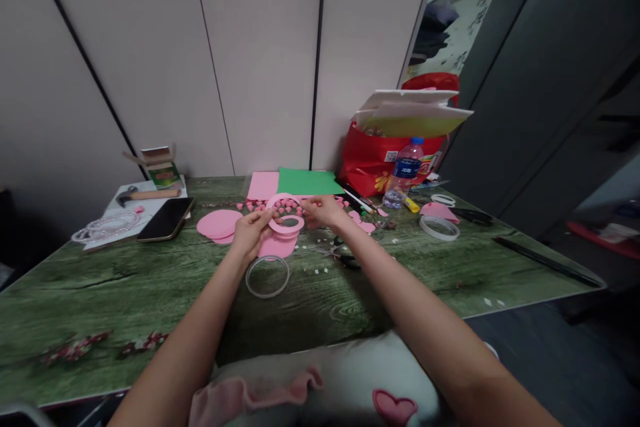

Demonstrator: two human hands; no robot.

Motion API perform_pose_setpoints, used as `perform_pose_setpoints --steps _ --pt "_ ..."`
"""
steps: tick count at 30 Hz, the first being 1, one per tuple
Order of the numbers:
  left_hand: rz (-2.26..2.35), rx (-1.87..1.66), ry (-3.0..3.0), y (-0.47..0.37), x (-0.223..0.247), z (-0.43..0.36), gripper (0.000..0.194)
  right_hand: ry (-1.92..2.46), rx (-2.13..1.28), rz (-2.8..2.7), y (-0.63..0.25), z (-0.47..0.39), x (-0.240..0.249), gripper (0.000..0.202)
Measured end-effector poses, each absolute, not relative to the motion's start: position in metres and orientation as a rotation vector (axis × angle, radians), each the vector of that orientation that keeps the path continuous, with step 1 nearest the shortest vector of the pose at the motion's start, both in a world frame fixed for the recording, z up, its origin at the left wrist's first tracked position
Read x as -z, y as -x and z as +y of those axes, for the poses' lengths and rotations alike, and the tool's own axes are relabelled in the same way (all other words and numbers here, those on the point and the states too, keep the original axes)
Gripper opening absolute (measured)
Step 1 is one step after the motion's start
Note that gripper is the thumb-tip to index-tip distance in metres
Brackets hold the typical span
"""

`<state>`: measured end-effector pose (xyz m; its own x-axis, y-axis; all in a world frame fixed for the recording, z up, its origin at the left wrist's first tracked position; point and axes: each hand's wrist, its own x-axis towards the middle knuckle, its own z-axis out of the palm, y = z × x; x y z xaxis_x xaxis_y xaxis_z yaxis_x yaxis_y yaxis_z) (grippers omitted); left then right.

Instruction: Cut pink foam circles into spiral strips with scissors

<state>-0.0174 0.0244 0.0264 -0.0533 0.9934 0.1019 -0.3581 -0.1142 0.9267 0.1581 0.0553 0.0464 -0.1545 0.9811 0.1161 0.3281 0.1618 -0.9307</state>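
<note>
My left hand is closed on the left side of a pink paper ring, held up over the table. A second pink loop overlaps its lower part; whether the two are joined I cannot tell. My right hand is at the ring's right edge, fingers pinched together, and what they grip is too small to make out. Behind the ring lie several small pink hearts. A cut pink paper piece lies below it. Nearer me is a roll of clear tape, and scissors rest under my right forearm.
Pink paper discs, a phone, a hammer and a beaded string lie left. Behind are green sheets. At right stand a water bottle and red bag, with another tape roll.
</note>
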Motion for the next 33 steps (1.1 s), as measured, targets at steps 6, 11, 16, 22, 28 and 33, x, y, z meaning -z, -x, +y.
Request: perform_pose_setpoints --steps 6,11,16,22,28,33 --pt "0.823 -1.452 -0.953 0.018 -0.028 0.025 0.021 1.044 -1.808 -1.080 -0.153 0.037 -0.009 0.030" --pt "0.809 -1.342 -1.022 0.012 -0.025 0.021 0.026 0.835 -1.796 -0.978 -0.155 0.032 0.008 0.022" --pt "0.829 -1.332 -1.045 0.009 -0.026 0.018 0.030 0.826 -1.550 -1.059 -0.157 0.033 0.013 0.034" --pt "0.814 -1.253 -1.132 0.013 -0.030 0.016 0.043 0.871 -1.338 -1.245 -0.158 0.035 0.016 0.033" --pt "0.964 -1.260 -1.288 0.012 -0.022 0.019 0.026 0.878 -1.271 -1.336 -0.158 0.036 0.018 0.025" --pt "0.982 -1.272 -1.247 0.011 -0.022 0.020 0.025 0.825 -1.273 -1.305 -0.160 0.040 0.019 0.027"
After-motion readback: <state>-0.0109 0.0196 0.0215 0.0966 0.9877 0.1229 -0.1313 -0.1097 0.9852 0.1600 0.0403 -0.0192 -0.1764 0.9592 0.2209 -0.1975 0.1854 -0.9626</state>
